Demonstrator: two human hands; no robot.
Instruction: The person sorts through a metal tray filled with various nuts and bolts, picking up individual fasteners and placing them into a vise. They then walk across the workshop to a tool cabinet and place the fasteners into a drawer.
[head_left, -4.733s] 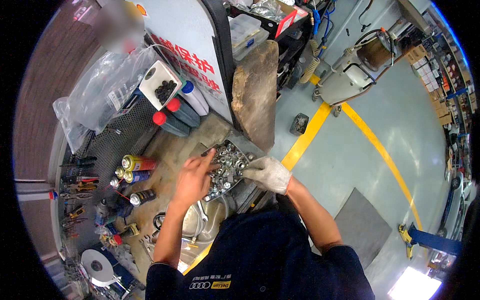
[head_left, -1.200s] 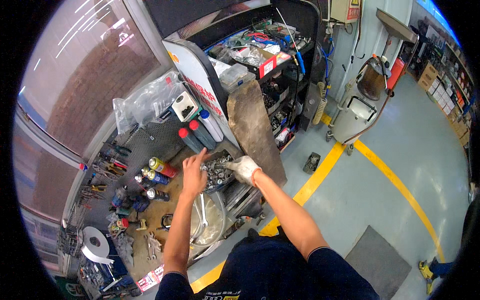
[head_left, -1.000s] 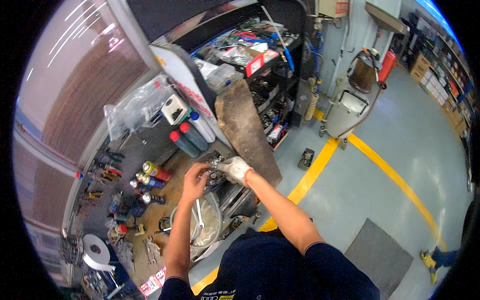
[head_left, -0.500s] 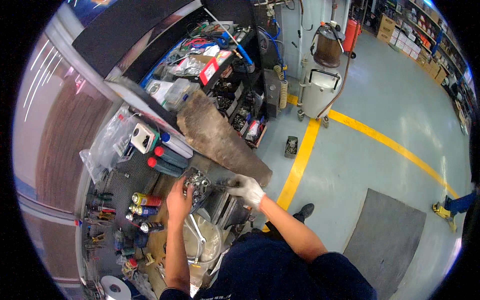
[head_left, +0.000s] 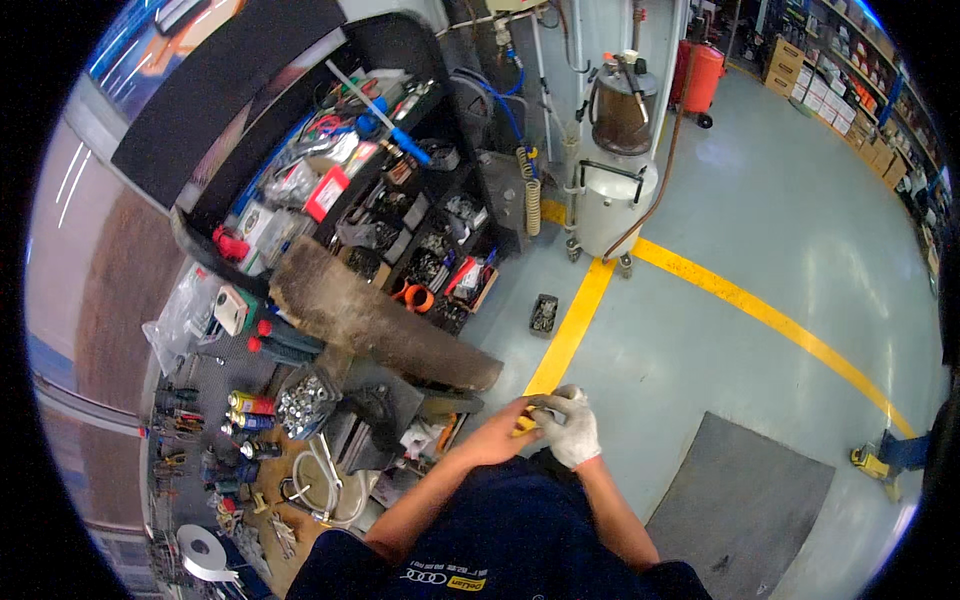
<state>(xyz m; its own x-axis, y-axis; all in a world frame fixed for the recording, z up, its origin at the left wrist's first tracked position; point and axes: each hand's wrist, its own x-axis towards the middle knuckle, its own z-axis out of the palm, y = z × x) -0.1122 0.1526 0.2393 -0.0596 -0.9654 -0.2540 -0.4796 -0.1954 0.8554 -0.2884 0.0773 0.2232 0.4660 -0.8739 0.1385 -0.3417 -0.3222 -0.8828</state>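
Note:
My bare left hand (head_left: 498, 436) and my right hand (head_left: 574, 428), in a white work glove with greyed fingertips, meet in front of my body. Their fingers are closed and touch each other. Whatever lies between them, if anything, is too small or hidden to name. On the workbench to the left stands a dark box of metal nuts and bolts (head_left: 308, 402), apart from both hands. Beside it is a dark bench vise (head_left: 372, 412). A long, worn brown panel (head_left: 385, 325) slants over the bench behind the vise.
Spray cans (head_left: 250, 403), a pale round basin (head_left: 335, 490) and a paper roll (head_left: 203, 553) crowd the bench. Behind is a shelf of parts boxes (head_left: 430, 262). A small parts tray (head_left: 544, 314) and a grey mat (head_left: 742, 495) lie on the floor. A wheeled tank (head_left: 612, 210) stands beyond.
My left hand has left the box of nuts and bolts, and my right hand has come away from beside the vise. Both now meet in front of my body. My view has swung right.

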